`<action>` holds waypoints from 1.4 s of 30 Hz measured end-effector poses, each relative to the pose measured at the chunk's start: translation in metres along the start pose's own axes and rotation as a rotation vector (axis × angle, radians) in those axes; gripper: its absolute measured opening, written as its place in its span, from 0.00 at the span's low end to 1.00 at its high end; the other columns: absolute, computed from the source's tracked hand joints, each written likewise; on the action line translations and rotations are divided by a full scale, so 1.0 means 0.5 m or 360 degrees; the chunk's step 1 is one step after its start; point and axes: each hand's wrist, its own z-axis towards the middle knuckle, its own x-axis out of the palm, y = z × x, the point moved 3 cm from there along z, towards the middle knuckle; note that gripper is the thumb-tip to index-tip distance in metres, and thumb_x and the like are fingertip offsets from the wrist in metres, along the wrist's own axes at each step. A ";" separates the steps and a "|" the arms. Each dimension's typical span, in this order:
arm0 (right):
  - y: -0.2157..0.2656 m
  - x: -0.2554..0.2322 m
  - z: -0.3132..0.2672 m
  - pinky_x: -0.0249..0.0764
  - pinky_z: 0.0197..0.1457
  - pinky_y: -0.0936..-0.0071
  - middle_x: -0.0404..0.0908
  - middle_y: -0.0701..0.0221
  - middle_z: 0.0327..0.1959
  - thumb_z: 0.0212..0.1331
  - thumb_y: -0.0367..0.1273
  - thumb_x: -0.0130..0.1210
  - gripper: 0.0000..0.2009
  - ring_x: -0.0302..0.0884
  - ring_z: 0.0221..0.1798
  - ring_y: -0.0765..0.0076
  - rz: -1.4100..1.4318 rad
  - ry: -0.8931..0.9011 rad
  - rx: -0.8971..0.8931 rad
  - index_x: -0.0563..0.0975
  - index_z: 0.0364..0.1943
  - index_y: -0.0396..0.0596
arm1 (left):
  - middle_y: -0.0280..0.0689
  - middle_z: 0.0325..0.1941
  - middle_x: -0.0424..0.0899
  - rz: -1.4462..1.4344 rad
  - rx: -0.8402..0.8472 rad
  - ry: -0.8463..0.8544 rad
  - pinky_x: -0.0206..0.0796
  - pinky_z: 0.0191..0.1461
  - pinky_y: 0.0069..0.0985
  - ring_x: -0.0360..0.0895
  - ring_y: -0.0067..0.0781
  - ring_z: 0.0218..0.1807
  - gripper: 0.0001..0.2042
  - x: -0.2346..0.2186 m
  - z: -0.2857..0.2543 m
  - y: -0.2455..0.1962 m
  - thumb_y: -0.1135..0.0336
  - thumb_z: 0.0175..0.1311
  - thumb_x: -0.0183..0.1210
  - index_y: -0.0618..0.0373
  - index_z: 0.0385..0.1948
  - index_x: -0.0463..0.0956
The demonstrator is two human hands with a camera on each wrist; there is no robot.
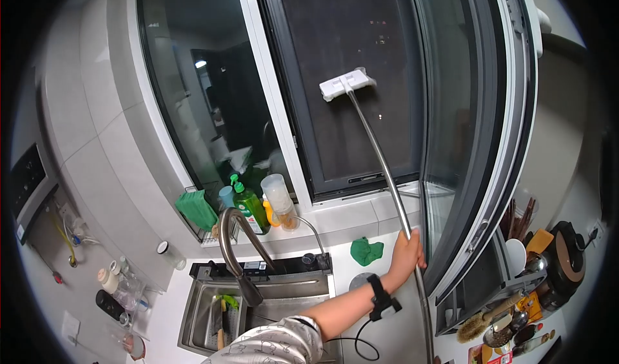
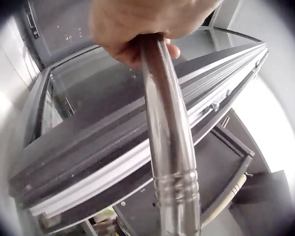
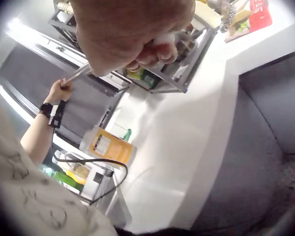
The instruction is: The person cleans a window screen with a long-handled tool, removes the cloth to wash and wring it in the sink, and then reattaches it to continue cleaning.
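A flat mop with a long metal pole [image 1: 387, 170] slants up across the head view. Its white rectangular head [image 1: 346, 85] lies against the dark window screen [image 1: 348, 132]. My left hand [image 1: 406, 255] grips the pole partway down, with a black strap on the wrist. In the left wrist view, the left hand [image 2: 152, 19] wraps the shiny tube just above its ridged rings. My right hand [image 3: 132, 37] holds the pole lower down, fingers curled, in the right wrist view; in the head view it is almost wholly out of frame.
An open window sash [image 1: 477, 138] stands close right of the pole. Below are a faucet [image 1: 235, 235], a sink [image 1: 290, 293] and a green cloth [image 1: 366, 252]. Bottles, including green dish soap [image 1: 250, 206], line the sill. A dark rack [image 1: 477, 280] with utensils stands right.
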 end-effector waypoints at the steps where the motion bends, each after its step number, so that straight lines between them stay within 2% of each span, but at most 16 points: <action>1: 0.001 -0.006 0.014 0.62 0.22 0.57 0.75 0.50 0.28 0.59 0.37 0.47 0.25 0.66 0.18 0.45 -0.0041 0.0010 0.0090 0.58 0.62 0.60 | 0.31 0.11 0.60 -0.0014 0.0065 0.0046 0.60 0.12 0.23 0.59 0.23 0.08 0.12 0.010 0.011 -0.005 0.58 0.67 0.41 0.55 0.27 0.55; 5: 0.023 -0.042 0.028 0.64 0.23 0.56 0.75 0.50 0.32 0.60 0.37 0.46 0.24 0.69 0.22 0.41 0.0042 0.0150 0.0132 0.58 0.62 0.58 | 0.31 0.11 0.60 -0.0122 0.0022 0.0099 0.61 0.12 0.23 0.60 0.24 0.08 0.13 0.015 0.010 0.025 0.58 0.67 0.40 0.55 0.26 0.55; 8: -0.009 -0.018 0.006 0.64 0.23 0.56 0.75 0.51 0.27 0.60 0.37 0.46 0.25 0.68 0.20 0.45 0.0071 -0.0178 -0.0215 0.58 0.62 0.59 | 0.31 0.11 0.60 -0.0115 -0.0045 0.0045 0.61 0.13 0.23 0.60 0.24 0.08 0.13 -0.003 0.005 0.055 0.58 0.67 0.40 0.55 0.25 0.55; 10: -0.081 0.047 -0.011 0.65 0.24 0.57 0.75 0.53 0.27 0.60 0.37 0.46 0.26 0.67 0.20 0.45 -0.0221 0.0093 -0.0123 0.56 0.63 0.63 | 0.31 0.11 0.59 -0.0050 -0.0049 0.0011 0.61 0.12 0.24 0.60 0.24 0.08 0.13 -0.014 0.005 0.065 0.58 0.67 0.40 0.55 0.25 0.55; 14: -0.008 0.022 0.004 0.67 0.24 0.57 0.76 0.53 0.31 0.59 0.38 0.46 0.27 0.68 0.20 0.43 0.0051 0.0174 0.0087 0.54 0.63 0.67 | 0.31 0.10 0.59 -0.0039 -0.0072 -0.0016 0.61 0.12 0.24 0.59 0.24 0.08 0.13 -0.021 0.002 0.052 0.58 0.67 0.41 0.55 0.25 0.55; 17: -0.001 0.051 0.014 0.68 0.28 0.56 0.76 0.52 0.34 0.60 0.37 0.46 0.27 0.69 0.24 0.41 0.0156 0.0548 0.0532 0.52 0.64 0.71 | 0.31 0.10 0.59 -0.0058 -0.0092 -0.0002 0.60 0.12 0.23 0.59 0.23 0.08 0.13 -0.014 -0.005 0.025 0.58 0.67 0.41 0.54 0.26 0.54; 20: 0.069 0.050 0.046 0.67 0.31 0.55 0.75 0.51 0.30 0.60 0.36 0.45 0.28 0.68 0.25 0.44 0.0218 0.0219 0.0129 0.51 0.64 0.65 | 0.30 0.10 0.58 0.0064 0.0131 0.0125 0.58 0.11 0.21 0.59 0.22 0.07 0.12 0.017 0.009 -0.062 0.59 0.67 0.41 0.54 0.27 0.54; 22: 0.133 0.031 0.081 0.67 0.36 0.56 0.75 0.49 0.33 0.61 0.35 0.43 0.27 0.70 0.30 0.45 0.0497 -0.0263 -0.0466 0.52 0.64 0.56 | 0.30 0.10 0.59 0.0149 0.0250 0.0163 0.57 0.10 0.21 0.59 0.22 0.07 0.12 0.045 0.043 -0.119 0.59 0.67 0.41 0.56 0.28 0.55; 26: 0.181 0.070 0.122 0.68 0.38 0.58 0.74 0.47 0.39 0.62 0.36 0.43 0.25 0.73 0.35 0.44 0.0714 -0.0008 -0.0179 0.54 0.63 0.50 | 0.31 0.09 0.61 0.0409 0.0380 0.0166 0.57 0.10 0.22 0.60 0.23 0.06 0.13 0.068 0.107 -0.174 0.59 0.66 0.42 0.59 0.28 0.58; 29: 0.197 0.094 0.134 0.68 0.36 0.58 0.74 0.46 0.39 0.62 0.36 0.42 0.24 0.73 0.35 0.42 0.0691 0.0025 -0.0156 0.55 0.63 0.50 | 0.32 0.09 0.62 0.0566 0.0343 0.0117 0.57 0.10 0.23 0.61 0.24 0.06 0.13 0.050 0.142 -0.154 0.59 0.66 0.42 0.60 0.29 0.59; 32: 0.214 0.084 0.127 0.67 0.32 0.57 0.75 0.47 0.33 0.62 0.37 0.42 0.25 0.72 0.31 0.42 0.0678 -0.0336 -0.0516 0.54 0.63 0.50 | 0.34 0.09 0.63 0.0707 0.0296 0.0068 0.57 0.09 0.24 0.63 0.26 0.06 0.13 0.013 0.144 -0.103 0.59 0.65 0.42 0.60 0.29 0.59; 35: 0.167 0.108 0.109 0.68 0.36 0.57 0.73 0.45 0.40 0.62 0.38 0.42 0.26 0.72 0.36 0.40 0.0678 0.0104 -0.0150 0.53 0.63 0.47 | 0.35 0.09 0.65 0.0734 0.0086 0.0054 0.57 0.09 0.25 0.65 0.28 0.07 0.13 -0.018 0.138 -0.031 0.58 0.66 0.42 0.61 0.29 0.59; 37: 0.151 0.096 0.094 0.69 0.40 0.57 0.69 0.43 0.47 0.62 0.38 0.42 0.26 0.71 0.44 0.38 0.0599 0.0666 0.0371 0.53 0.62 0.45 | 0.35 0.09 0.65 0.0744 0.0045 0.0046 0.58 0.10 0.25 0.65 0.28 0.07 0.13 -0.027 0.125 0.012 0.58 0.66 0.42 0.61 0.29 0.58; 38: 0.137 0.103 0.077 0.69 0.40 0.57 0.69 0.43 0.47 0.62 0.38 0.42 0.26 0.71 0.44 0.38 0.0598 0.0671 0.0373 0.53 0.62 0.45 | 0.34 0.10 0.66 0.0763 0.0016 0.0043 0.59 0.11 0.25 0.66 0.28 0.08 0.13 -0.033 0.112 0.030 0.58 0.66 0.42 0.60 0.29 0.58; 40: 0.104 0.114 0.031 0.69 0.34 0.59 0.71 0.45 0.44 0.61 0.37 0.43 0.27 0.72 0.37 0.40 0.0614 0.0157 -0.0170 0.52 0.63 0.44 | 0.35 0.10 0.67 0.0823 -0.0001 0.0053 0.60 0.11 0.26 0.67 0.29 0.08 0.13 -0.043 0.073 0.071 0.58 0.66 0.42 0.61 0.30 0.58; 42: 0.080 0.118 -0.005 0.69 0.35 0.59 0.72 0.45 0.44 0.61 0.37 0.43 0.27 0.72 0.38 0.40 0.0448 0.0133 -0.0203 0.52 0.63 0.44 | 0.36 0.11 0.67 0.0811 -0.0222 0.0024 0.62 0.12 0.27 0.68 0.30 0.09 0.13 -0.058 0.042 0.128 0.59 0.66 0.43 0.61 0.31 0.58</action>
